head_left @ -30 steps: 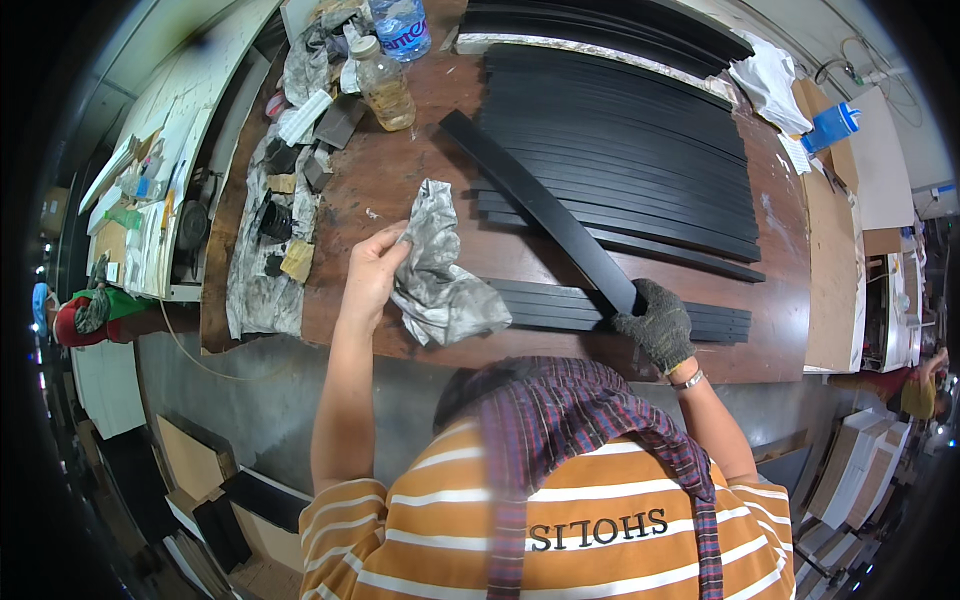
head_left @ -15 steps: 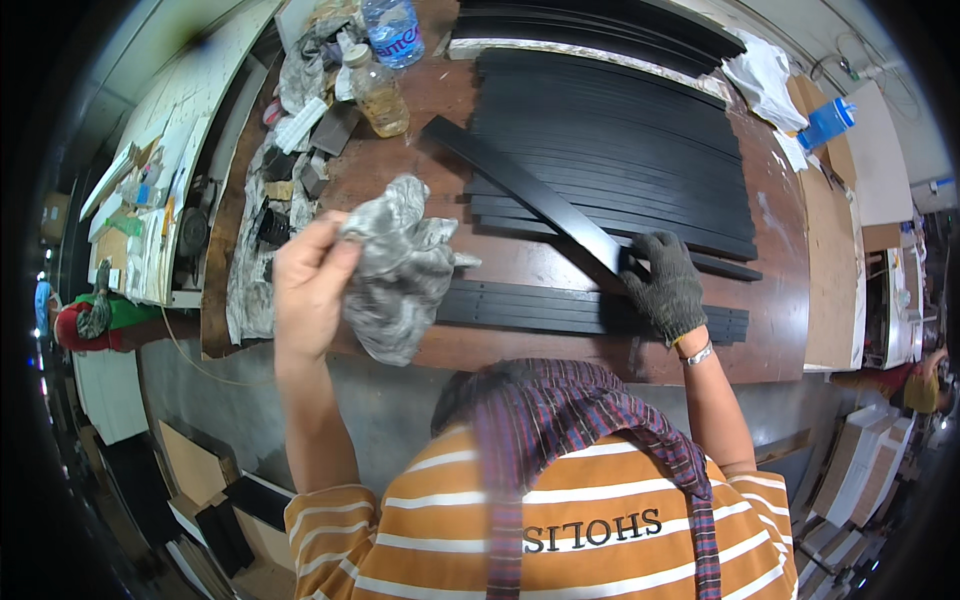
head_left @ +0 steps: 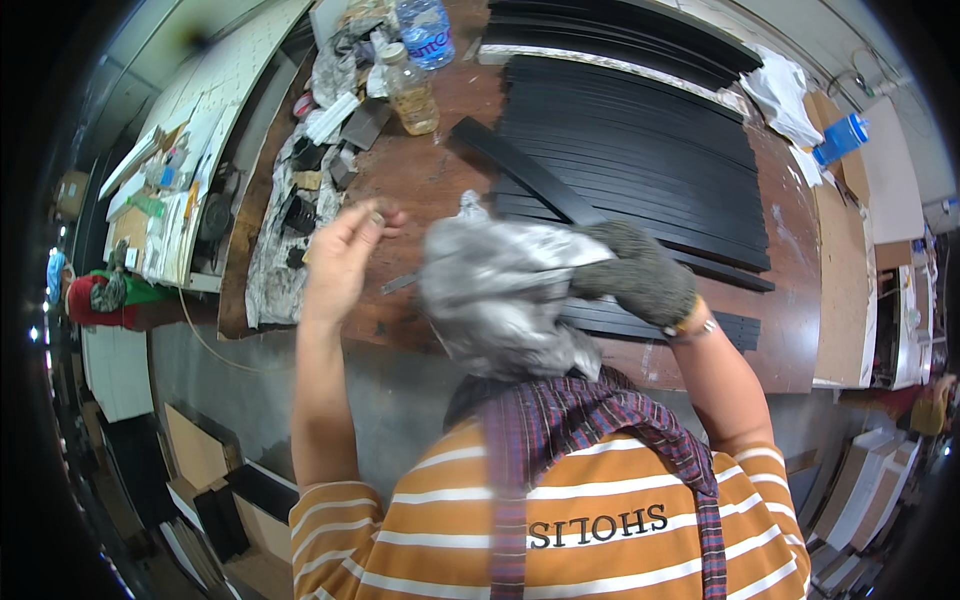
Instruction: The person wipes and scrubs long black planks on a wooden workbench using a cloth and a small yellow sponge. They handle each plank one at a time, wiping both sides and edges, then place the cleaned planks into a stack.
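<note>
A grey-stained, crumpled rag (head_left: pixel 490 295), smeared by motion, hangs from my gloved right hand (head_left: pixel 640 275), which is closed on it. My bare left hand (head_left: pixel 350 240) is raised to the left of the rag, its fingers loosely bent and apart, with nothing in them. A loose black strip (head_left: pixel 520 165) slants across the near left corner of a row of black strips (head_left: pixel 640 150); its near end is hidden by the rag and glove. More black strips (head_left: pixel 738 330) lie along the table's near edge, mostly covered by the rag.
On the brown table (head_left: pixel 455 180), a jar of yellowish liquid (head_left: pixel 412 100) and a plastic water bottle (head_left: pixel 425 35) stand at the far left beside stained cloths and small blocks. A blue bottle (head_left: pixel 840 140) is at the far right. Another person (head_left: pixel 105 298) is at the left.
The rag has passed from my left hand to my gloved right hand, which has let go of the slanted strip. My left hand is empty now. The view has shifted slightly.
</note>
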The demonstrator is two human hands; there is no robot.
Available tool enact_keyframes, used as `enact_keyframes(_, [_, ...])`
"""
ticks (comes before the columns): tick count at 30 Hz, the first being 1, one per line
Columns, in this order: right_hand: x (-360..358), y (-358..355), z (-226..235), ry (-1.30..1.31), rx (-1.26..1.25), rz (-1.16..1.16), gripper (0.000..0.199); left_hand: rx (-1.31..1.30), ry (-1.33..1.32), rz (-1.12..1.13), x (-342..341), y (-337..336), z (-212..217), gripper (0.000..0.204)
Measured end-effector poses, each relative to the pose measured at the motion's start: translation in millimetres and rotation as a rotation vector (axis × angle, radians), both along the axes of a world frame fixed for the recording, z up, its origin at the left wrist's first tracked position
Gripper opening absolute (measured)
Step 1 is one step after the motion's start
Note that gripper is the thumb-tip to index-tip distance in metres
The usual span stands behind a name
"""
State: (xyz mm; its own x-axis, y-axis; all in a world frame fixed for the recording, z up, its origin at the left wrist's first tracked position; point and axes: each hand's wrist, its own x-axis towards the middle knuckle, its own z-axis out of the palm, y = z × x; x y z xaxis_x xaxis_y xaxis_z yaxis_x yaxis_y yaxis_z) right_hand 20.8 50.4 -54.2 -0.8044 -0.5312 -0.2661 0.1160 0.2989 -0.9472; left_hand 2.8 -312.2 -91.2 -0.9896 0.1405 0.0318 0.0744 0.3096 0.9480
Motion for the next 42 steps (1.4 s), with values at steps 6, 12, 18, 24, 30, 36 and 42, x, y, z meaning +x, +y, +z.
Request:
enact_keyframes(6, [21.3, 45.0, -28.5, 1.088, 0.671, -0.032, 0.032, -0.892, 0.092, -0.024, 56.4, -27.6, -127.8, 0.033])
enact_keyframes(12, [14.7, 29.8, -24.4, 0.235, 0.292, -0.345, 0.028, -1.148, 0.344, 0.185, 22.7, -20.4, -140.2, 0.037])
enact_keyframes(18, [-2.1, 26.1, -22.2, 1.084, 0.585, -0.143, 0.038, -0.117, 0.299, -0.081, -4.7, 55.6, -48.0, 0.018])
enact_keyframes(24, [-12.9, 37.6, -8.1, 1.083, 0.471, -0.215, 0.038, -0.183, 0.259, -0.343, 31.6, 116.2, -7.9, 0.022])
enact_keyframes(30, [-29.1, 60.1, 9.2, 1.109, 0.653, -0.12, 0.039, 0.253, 0.083, -0.158, 22.8, 113.4, -17.9, 0.009])
enact_keyframes(36, [-71.9, 50.4, 7.9, 1.242, 0.616, 0.07, 0.037, 0.698, -0.221, -0.101, 27.6, 103.3, -17.7, 0.008])
enact_keyframes(42, [-128.9, -7.6, -7.2, 0.555, 0.119, 0.112, 0.024, 0.482, -0.238, -0.101, 39.8, 67.3, -14.3, 0.011])
